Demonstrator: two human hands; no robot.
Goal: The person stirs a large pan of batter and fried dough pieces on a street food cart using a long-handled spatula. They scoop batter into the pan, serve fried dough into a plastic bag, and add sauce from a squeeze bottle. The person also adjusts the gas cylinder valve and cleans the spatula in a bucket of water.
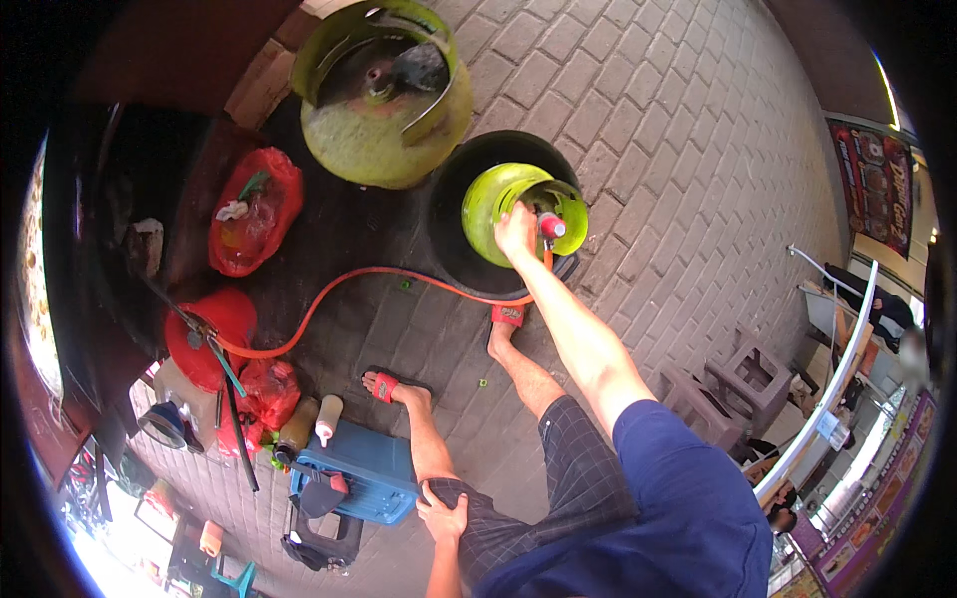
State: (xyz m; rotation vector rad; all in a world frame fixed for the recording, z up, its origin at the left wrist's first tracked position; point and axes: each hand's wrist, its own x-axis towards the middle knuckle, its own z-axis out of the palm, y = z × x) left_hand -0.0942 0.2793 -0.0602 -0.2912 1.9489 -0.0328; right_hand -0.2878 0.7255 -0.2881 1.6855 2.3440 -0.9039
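A light-green gas cylinder (486,213) stands tilted inside a round black tub (448,179). My right hand (517,233) grips the cylinder's collar, its fingers partly hidden inside the collar. Beside that hand, a red-and-grey regulator (552,226) sits at the valve, with an orange gas hose (351,273) running from it across to the left. My left hand (444,516) rests on my left knee, fingers spread, holding nothing. A larger, worn green gas cylinder (374,142) stands behind the tub.
On the left are a red bag-lined container (258,209) and a red bucket (232,321). A blue plastic box (366,463) with a squeeze bottle (329,420) stands near my left foot. Plastic stools (751,374) stand at the right on the brick paving (658,149).
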